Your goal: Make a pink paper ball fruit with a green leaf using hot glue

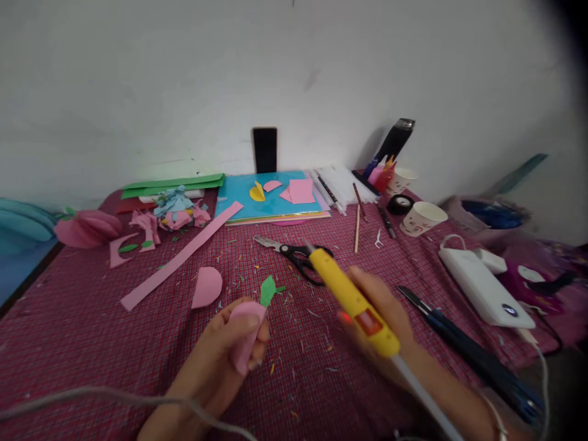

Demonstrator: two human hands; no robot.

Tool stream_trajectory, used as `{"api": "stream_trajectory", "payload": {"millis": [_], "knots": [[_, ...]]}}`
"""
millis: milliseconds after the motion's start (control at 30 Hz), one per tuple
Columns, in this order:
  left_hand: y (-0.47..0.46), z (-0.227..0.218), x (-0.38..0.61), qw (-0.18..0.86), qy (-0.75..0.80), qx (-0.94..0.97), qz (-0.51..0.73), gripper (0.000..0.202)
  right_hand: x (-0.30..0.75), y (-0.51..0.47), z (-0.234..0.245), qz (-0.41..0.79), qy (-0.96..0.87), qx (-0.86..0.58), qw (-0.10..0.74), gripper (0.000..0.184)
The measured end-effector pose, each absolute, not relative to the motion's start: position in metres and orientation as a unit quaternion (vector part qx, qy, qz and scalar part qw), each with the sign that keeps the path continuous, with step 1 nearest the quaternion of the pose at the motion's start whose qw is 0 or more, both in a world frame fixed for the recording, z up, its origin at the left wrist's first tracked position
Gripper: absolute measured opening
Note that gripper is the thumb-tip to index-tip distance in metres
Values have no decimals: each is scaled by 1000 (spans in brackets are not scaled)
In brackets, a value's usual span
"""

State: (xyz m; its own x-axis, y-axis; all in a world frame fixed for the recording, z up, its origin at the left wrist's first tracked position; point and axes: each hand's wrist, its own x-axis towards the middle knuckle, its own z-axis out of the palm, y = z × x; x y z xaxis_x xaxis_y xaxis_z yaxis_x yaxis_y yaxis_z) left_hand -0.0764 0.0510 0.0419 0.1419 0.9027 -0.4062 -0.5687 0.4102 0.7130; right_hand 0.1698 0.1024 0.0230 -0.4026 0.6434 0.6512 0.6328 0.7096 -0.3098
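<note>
The pink piece (243,349) is matt paper, the glue gun (348,292) smooth plastic, the tablecloth (301,367) woven.

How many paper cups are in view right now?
2. The front cup stands right of the black tape roll; the rear cup is behind that roll, beside the red bottle. Others may be hidden.

So both hands are up in front, well apart from each other. The left hand (225,349) is closed in a pinch, with the thumb (242,326) laid flat across the front and pointing right, and the other fingers curled in behind so their tips peek out past it. The left forearm (179,401) comes up from the bottom edge. The right hand (394,309) is kinda blurry but wrapped in a grip, fingers aimed up and left, with the right forearm (454,389) slanting in from the lower right corner.
</note>
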Motion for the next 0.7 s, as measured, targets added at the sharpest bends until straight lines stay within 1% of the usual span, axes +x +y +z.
{"api": "stream_trajectory", "payload": {"millis": [33, 100, 167, 233, 267, 333, 433, 533, 567, 633, 667, 700], "knots": [[53, 42, -77, 718, 426, 201, 513, 23, 178, 110, 25, -30, -832, -407, 375, 64], [57, 44, -80, 686, 450, 200, 536, 23, 197, 124, 28, -101, -847, -429, 297, 65], [61, 47, -86, 649, 473, 192, 564, 25, 216, 136, 28, -143, -869, -442, 170, 63], [64, 49, -94, 624, 485, 183, 585, 27, 231, 141, 24, -168, -876, -447, 66, 60], [65, 50, -98, 619, 485, 179, 592, 28, 236, 141, 21, -173, -877, -448, 30, 58], [66, 48, -105, 608, 483, 175, 605, 28, 242, 138, 16, -173, -876, -451, -12, 56], [67, 43, -112, 596, 479, 174, 620, 25, 245, 128, 20, -146, -885, -441, -25, 58], [67, 42, -114, 610, 466, 183, 615, 23, 238, 124, 47, -99, -904, -416, -3, 59], [67, 43, -114, 616, 464, 188, 608, 22, 231, 125, 58, -80, -912, -402, 15, 54], [68, 45, -112, 624, 472, 203, 589, 21, 209, 132, 77, -15, -930, -362, 67, 35], [68, 46, -111, 626, 480, 208, 579, 23, 194, 137, 83, 31, -942, -325, 74, 29], [69, 46, -110, 628, 489, 211, 568, 25, 177, 143, 84, 74, -957, -267, 79, 27]]}}
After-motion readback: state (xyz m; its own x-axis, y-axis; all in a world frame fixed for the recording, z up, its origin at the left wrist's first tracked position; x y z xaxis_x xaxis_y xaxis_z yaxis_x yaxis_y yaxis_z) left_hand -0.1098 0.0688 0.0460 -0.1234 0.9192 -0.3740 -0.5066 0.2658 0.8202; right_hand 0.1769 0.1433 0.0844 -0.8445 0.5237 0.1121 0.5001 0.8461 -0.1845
